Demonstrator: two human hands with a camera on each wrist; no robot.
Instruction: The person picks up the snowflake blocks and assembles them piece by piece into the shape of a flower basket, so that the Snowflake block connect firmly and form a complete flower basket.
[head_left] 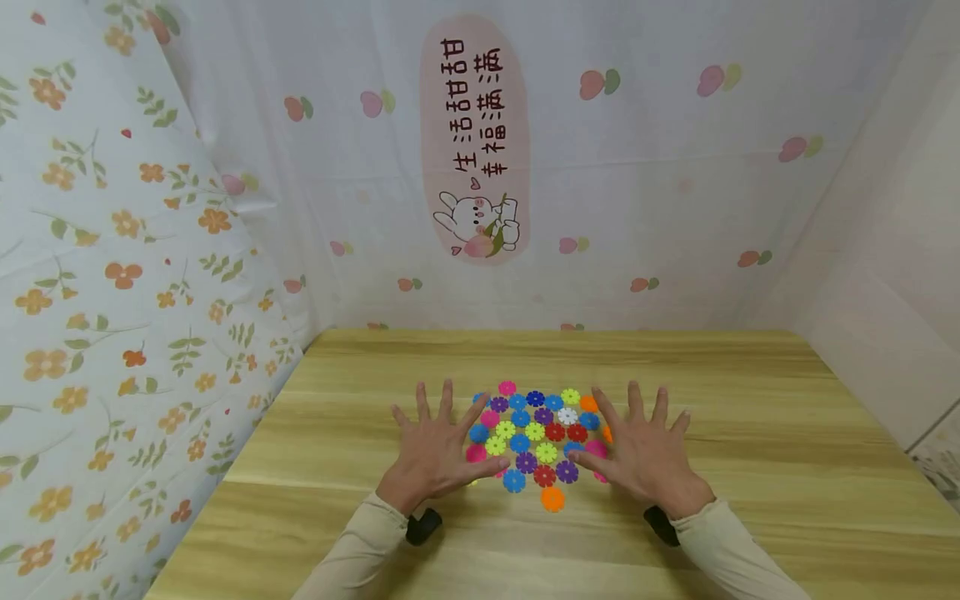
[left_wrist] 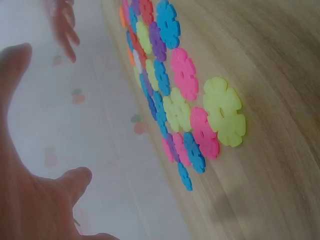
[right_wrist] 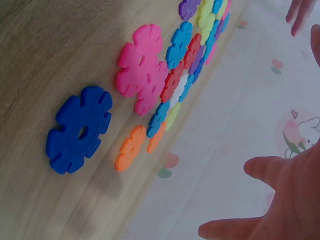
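Both hands hover over a spread of flat, notched plastic snowflake discs, with nothing held. My left hand (head_left: pixel 433 450) is at the left side of the spread, its fingers spread wide. On the opposite side my right hand (head_left: pixel 647 454) mirrors it, fingers likewise splayed. Between them lie a white disc (head_left: pixel 567 416), an orange disc (head_left: pixel 552 499) nearest the front, and several pink, purple, red, blue and yellow ones. The left wrist view shows a yellow disc (left_wrist: pixel 224 112) at the near edge. A dark blue disc (right_wrist: pixel 80 130) lies apart in the right wrist view, hidden from the head view.
The discs lie on a wood-grain table (head_left: pixel 360 367). Behind it hangs a white printed curtain (head_left: pixel 637 192) with a rabbit picture, and a floral cloth (head_left: pixel 135 292) drapes on the left. Dark wrist straps (head_left: pixel 424 527) sit at both cuffs.
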